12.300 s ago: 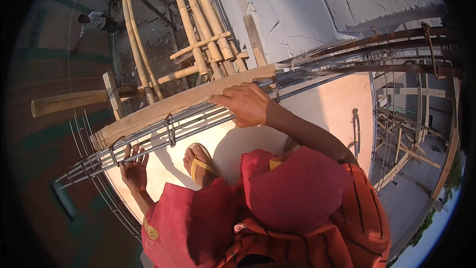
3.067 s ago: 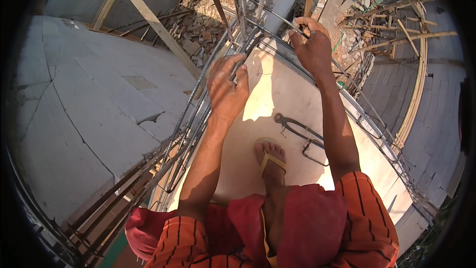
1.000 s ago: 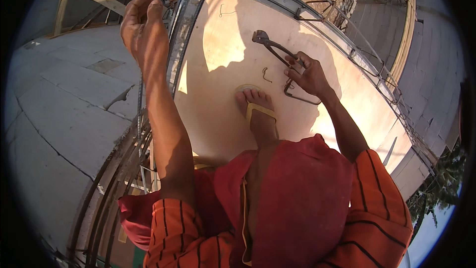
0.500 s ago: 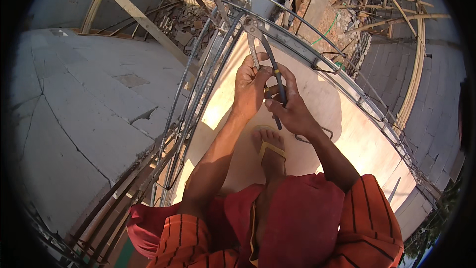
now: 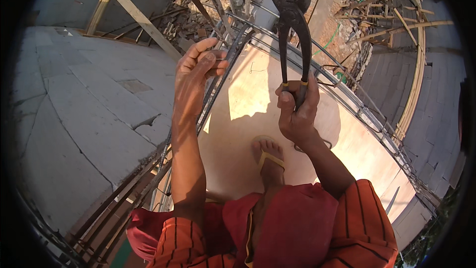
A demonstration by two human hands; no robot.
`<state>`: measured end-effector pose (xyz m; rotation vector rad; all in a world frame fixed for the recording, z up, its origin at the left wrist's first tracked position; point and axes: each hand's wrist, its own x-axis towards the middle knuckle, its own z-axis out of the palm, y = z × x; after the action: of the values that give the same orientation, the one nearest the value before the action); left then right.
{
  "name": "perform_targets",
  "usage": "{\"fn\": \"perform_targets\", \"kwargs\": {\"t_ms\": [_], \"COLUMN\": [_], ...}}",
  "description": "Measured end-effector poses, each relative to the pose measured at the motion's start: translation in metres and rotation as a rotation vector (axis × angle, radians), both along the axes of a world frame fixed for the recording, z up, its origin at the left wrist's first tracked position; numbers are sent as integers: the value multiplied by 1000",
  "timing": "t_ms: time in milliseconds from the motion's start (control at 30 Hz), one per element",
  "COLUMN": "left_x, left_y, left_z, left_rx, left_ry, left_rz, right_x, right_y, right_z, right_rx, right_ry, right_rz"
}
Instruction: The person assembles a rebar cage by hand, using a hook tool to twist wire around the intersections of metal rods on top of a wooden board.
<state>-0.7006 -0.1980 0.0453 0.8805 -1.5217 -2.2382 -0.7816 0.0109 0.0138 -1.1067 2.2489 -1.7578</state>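
Observation:
My right hand [image 5: 301,119] is wrapped round the handles of dark end-cutting pincers [image 5: 294,19], holding them upright with the jaws at the top. The grips have yellow bands, and the handles stand somewhat apart. To the left, my left hand [image 5: 192,72] is raised beside the ribbed steel bars [image 5: 214,91], thumb pressed toward the fingers. A short bit of thin wire [image 5: 221,59] seems to show at its fingertips. Between the hands, a small bent wire [image 5: 257,68] lies on the plywood board [image 5: 233,141].
More steel bars with stirrups [image 5: 364,107] run along the board's right edge. A bent rod [image 5: 328,144] lies behind my right wrist. My sandalled foot [image 5: 269,156] rests on the board. Block walls [image 5: 84,99] flank it; rubble [image 5: 178,30] and bamboo poles [image 5: 416,79] lie beyond.
My hands have moved apart. The left has let go of the pincers and shifted left; the right has lifted them closer and upright, away from the bars at the corner.

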Motion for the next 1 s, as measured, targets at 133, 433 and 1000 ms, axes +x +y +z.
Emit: {"fn": "perform_targets", "kwargs": {"t_ms": [133,433,1000], "left_x": [7,28,16], "left_y": [-33,-37,2], "left_z": [-3,-41,-23], "left_rx": [27,-63,-628], "left_ry": [126,-132,-320], "left_rz": [283,313,293], "right_x": [-21,15,10], "right_y": [-53,-12,-30], "right_z": [-29,7,17], "right_rx": [598,109,301], "right_ry": [-159,-154,-403], "right_rz": [62,48,190]}}
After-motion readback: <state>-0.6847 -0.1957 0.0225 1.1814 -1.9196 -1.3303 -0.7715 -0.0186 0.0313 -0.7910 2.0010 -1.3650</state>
